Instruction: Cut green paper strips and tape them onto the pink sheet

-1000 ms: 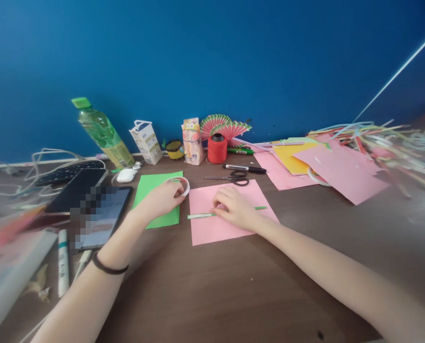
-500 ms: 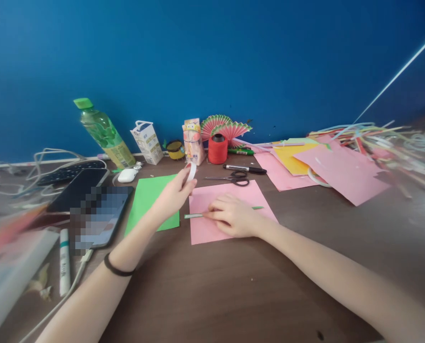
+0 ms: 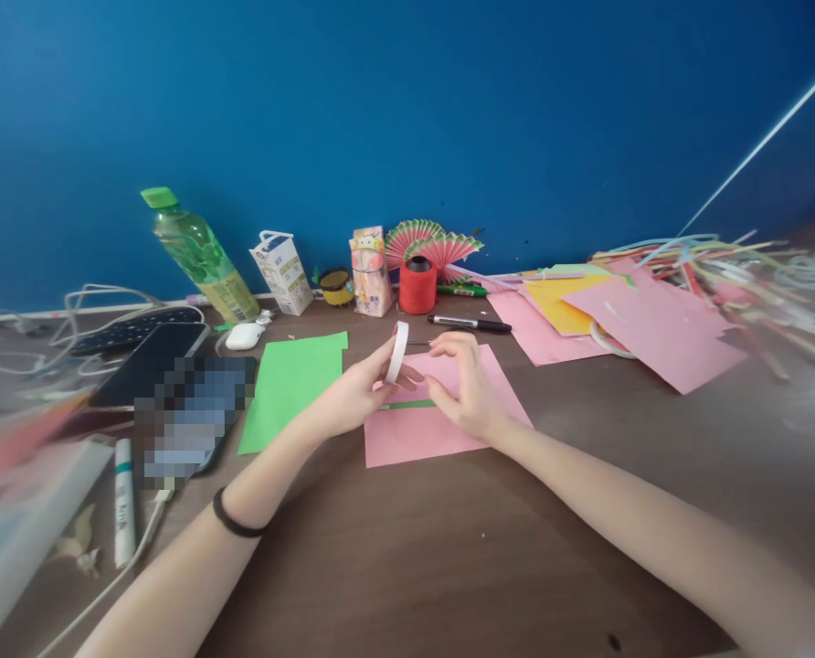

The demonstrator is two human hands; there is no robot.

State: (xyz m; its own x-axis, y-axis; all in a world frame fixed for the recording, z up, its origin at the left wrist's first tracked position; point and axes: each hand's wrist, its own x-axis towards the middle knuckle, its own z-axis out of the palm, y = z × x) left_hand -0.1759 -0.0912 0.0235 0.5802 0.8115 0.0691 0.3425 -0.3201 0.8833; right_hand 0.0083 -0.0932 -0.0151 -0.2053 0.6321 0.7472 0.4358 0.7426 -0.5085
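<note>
Tape roll (image 3: 397,354), narrow and white, stands nearly on edge in the grip of the left hand (image 3: 356,393), over the 10 o'clock part of a pink paper sheet (image 3: 425,443). That hand is partly closed, thumb and fingers about the ring; whether a finger passes through it or only behind it, I cannot tell. Facing it from the 3 o'clock side, the right hand (image 3: 472,388) is half open and curled above the sheet, thumb and forefinger parted, with nothing visible in its hold. Whether a thin strand of tape runs between the hands is too fine to make out.

Between them a slim green strip (image 3: 411,404) lies across the sheet, both ends masked by the hands. Green paper (image 3: 294,379) lies at 9 o'clock of the pink sheet, a red thread spool (image 3: 418,288) stands at 12, and a black marker (image 3: 472,324) rests toward 1 o'clock.

My judgement is that the step in hand is handling the tape, with both hands brought near one another. From this pose, the next move would call for a steady left grip and a fingertip pinch by the right at the roll's loose end, without disturbing the strip.
</note>
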